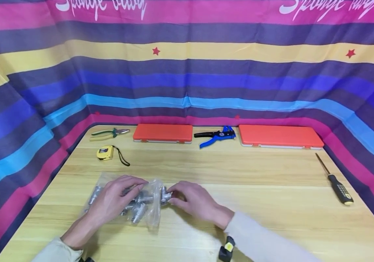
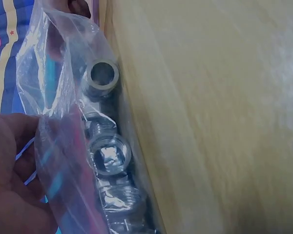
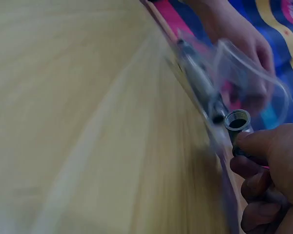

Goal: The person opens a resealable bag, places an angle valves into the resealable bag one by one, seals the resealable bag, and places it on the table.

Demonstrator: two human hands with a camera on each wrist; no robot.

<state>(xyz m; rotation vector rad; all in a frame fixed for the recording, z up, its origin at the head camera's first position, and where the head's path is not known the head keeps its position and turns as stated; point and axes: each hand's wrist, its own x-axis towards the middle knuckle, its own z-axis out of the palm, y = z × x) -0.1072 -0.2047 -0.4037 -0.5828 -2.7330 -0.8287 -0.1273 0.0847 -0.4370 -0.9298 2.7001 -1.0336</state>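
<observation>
Pinning the clear plastic bag (image 1: 126, 203) flat on the wooden table (image 1: 239, 174) with your left hand (image 1: 113, 200) looks like a way to keep it from sliding while your right hand (image 1: 195, 202) works at its open end, that's my read anyway. The bag lies right under your left palm, mouth pointing toward your right hand, and it's full of metal threaded fittings (image 2: 107, 156), short silvery tube pieces piled together inside.

Your left hand is spread over the bag with the fingers gently bent, and the left wrist view shows plastic gathered against your palm, so you've got a loose hold on the film rather than just resting on it. Your right hand is curled tight: thumb and fingers pinch one fitting (image 3: 237, 120) right at the bag's mouth, its hollow threaded end sticking out past your fingertips (image 3: 256, 144). Can't tell if it's fully clear of the plastic, the right wrist view is pretty blurry there.

The two hands sit close together, nearly touching across the bag's opening.

Everything else is well away from both hands: a yellow tape measure (image 1: 105, 153) and pliers (image 1: 108, 134) beyond your left hand, two orange cases (image 1: 162, 133) and a blue wire stripper (image 1: 215, 136) along the far edge, and a screwdriver (image 1: 335, 182) off past your right hand.
</observation>
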